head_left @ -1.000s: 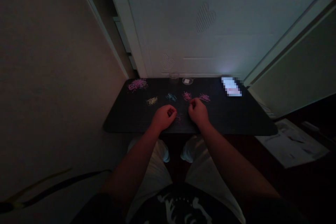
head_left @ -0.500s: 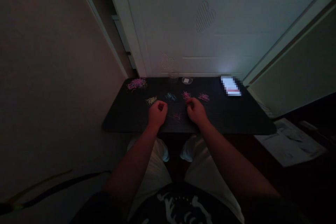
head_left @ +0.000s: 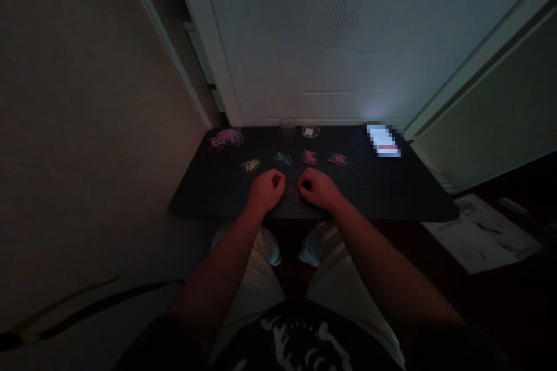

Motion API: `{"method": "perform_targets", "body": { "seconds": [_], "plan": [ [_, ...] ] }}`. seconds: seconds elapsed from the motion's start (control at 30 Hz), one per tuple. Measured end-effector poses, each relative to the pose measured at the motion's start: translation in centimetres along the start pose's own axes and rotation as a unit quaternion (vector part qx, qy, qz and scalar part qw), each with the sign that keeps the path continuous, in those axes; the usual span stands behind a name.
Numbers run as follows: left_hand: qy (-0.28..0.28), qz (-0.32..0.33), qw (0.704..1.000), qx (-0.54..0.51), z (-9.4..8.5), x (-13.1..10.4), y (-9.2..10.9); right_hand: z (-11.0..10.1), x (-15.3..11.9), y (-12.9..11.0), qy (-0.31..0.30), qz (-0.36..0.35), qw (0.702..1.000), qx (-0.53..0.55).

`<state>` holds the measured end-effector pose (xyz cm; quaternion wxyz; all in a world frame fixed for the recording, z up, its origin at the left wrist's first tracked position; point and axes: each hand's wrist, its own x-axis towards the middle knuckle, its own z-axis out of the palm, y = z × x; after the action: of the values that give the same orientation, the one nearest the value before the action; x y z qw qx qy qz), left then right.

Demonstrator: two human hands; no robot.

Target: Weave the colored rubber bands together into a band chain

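Note:
My left hand [head_left: 266, 190] is closed in a pinch just left of a small loose pile of thin pinkish strands [head_left: 291, 192] at the table's front. On the other side of that pile, my right hand [head_left: 319, 187] is also closed, its fingertips at the strands. Anything between the fingers is too small and dark to make out. Beyond the hands lie separate little piles of thin strands: a yellowish pile [head_left: 250, 165], a blue pile [head_left: 283, 159], a pink pile [head_left: 309, 157] and a magenta pile [head_left: 338, 159].
A larger mixed-colour heap [head_left: 226, 138] lies at the dark table's [head_left: 391, 194] back left. Along the back edge stand a clear cup [head_left: 288, 126] and a round clear lid [head_left: 310, 131] with a white label. A lit, blurred-out phone [head_left: 383, 140] is at the back right, before a white door [head_left: 278, 23].
My right hand has drawn back from the pink pile toward the front pile. My left hand has moved slightly right, so the hands are closer together.

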<state>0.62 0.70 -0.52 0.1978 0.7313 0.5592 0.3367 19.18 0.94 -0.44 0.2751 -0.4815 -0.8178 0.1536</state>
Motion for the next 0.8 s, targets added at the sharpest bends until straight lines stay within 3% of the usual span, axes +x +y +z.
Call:
{"method": "perform_targets", "body": {
  "seconds": [0.27,0.5,0.8],
  "plan": [
    [-0.017,0.009,1.0,0.015,-0.01,-0.06,0.19,0.11,0.03,0.11,-0.002,-0.005,1.0,-0.01],
    [-0.034,0.016,0.999,0.031,-0.17,-0.06,0.58,0.14,-0.07,0.23,0.032,0.065,0.995,0.067],
    [-0.072,0.043,0.996,0.006,-0.34,-0.15,0.79,0.3,-0.22,0.53,0.034,0.066,0.989,0.131]
  ]
}}
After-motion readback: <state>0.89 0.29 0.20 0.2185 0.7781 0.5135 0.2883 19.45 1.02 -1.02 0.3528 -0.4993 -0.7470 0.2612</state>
